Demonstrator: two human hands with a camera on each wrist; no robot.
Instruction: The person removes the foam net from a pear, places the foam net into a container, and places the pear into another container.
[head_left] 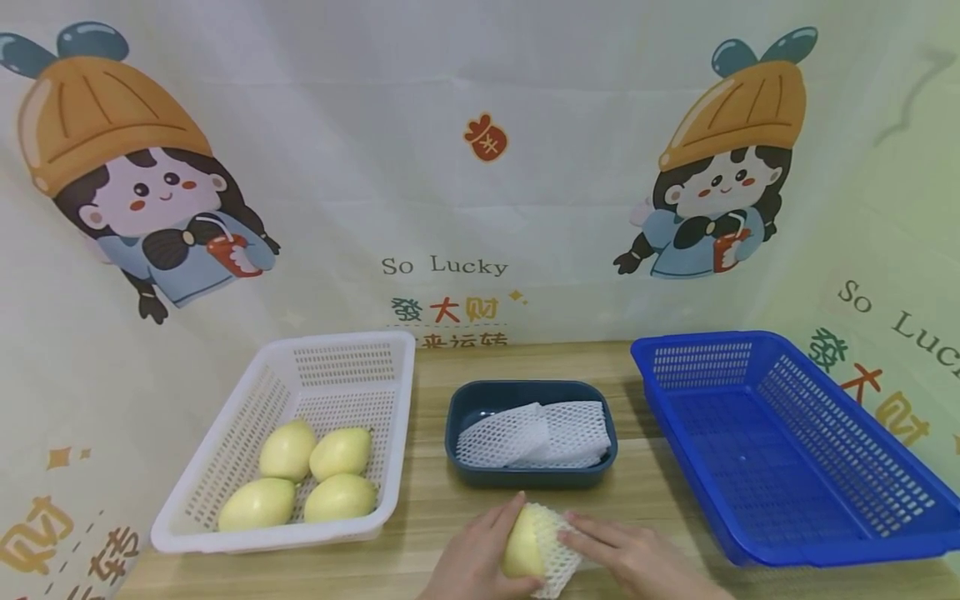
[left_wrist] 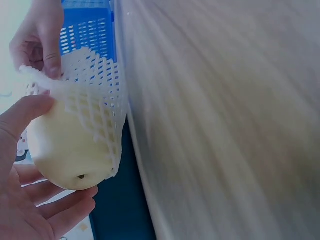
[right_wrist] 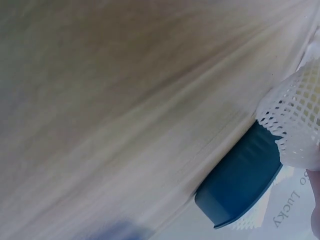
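A pale yellow-green pear (head_left: 522,546) is partly covered by a white foam net sleeve (head_left: 558,552) at the front of the table. My left hand (head_left: 478,557) grips the pear's bare side, thumb on top and fingers beneath, as the left wrist view shows. From the right, my right hand (head_left: 628,552) pinches the edge of the foam net sleeve (left_wrist: 90,70) between thumb and fingers. In the left wrist view the bare end of the pear (left_wrist: 70,145) points toward the camera. Only a sliver of the right hand (right_wrist: 315,200) shows in the right wrist view.
At left stands a white basket (head_left: 401,417) with several pears (head_left: 287,450) inside. A dark teal box (head_left: 525,477) behind the hands holds more foam net sleeves (head_left: 540,437). The blue basket (head_left: 750,433) at right has nothing in it. A printed cloth (head_left: 555,167) hangs behind.
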